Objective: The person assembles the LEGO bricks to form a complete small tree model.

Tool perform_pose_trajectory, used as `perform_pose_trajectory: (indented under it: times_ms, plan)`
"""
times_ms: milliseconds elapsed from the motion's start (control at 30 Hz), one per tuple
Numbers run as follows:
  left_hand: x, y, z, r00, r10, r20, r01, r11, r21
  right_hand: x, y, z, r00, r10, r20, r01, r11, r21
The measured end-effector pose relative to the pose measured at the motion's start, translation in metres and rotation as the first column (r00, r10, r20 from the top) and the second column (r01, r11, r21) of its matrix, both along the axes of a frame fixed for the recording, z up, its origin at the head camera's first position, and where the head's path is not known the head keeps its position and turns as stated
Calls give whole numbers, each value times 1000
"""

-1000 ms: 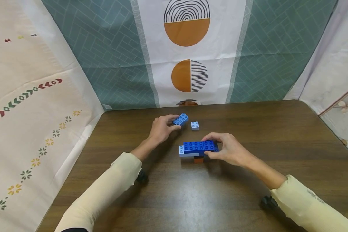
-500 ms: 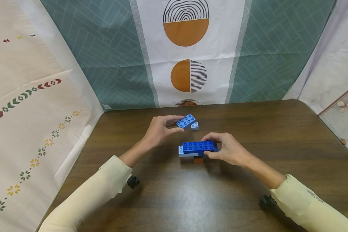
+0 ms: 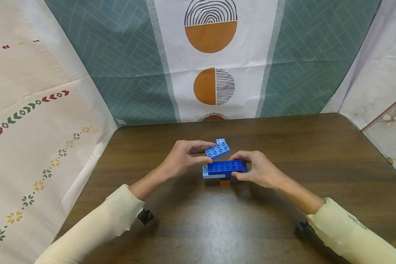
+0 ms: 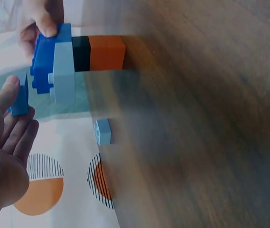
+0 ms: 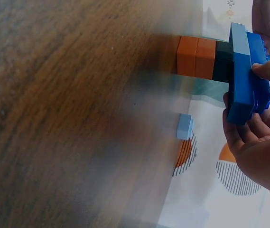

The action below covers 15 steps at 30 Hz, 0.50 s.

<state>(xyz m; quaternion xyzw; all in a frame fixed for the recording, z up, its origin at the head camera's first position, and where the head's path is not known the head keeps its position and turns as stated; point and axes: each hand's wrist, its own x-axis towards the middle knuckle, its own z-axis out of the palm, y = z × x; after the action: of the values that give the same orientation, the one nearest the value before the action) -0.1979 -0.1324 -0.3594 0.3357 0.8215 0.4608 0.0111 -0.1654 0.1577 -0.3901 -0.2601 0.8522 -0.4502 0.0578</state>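
Square, then press

A light-blue brick is pinched by the left hand, held above the dark-blue layer and turned askew to it. The stack's right end is gripped by the right hand. For clean seating, the brick should be squared first and pressure kept over the orange base, since both ends overhang.

Soft, fairly even light reaches everything here, though I catch a pale glare pooling on the near middle of the table. Soft-edged shadows fall beneath the left sleeve and right sleeve. The head view shows crisp studs on the dark blue bricks; both wrist views look dimmer and hazier, their wood grain smeared, the hanging cloth washed out.
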Motion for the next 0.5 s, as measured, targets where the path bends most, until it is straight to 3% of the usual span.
perform_pose_trajectory:
  times_ms: [500]
  plan:
    - [8,8,-7,995,-98,-8,98,995,-5,-2,0,2,1000,8,5,-8,999,33]
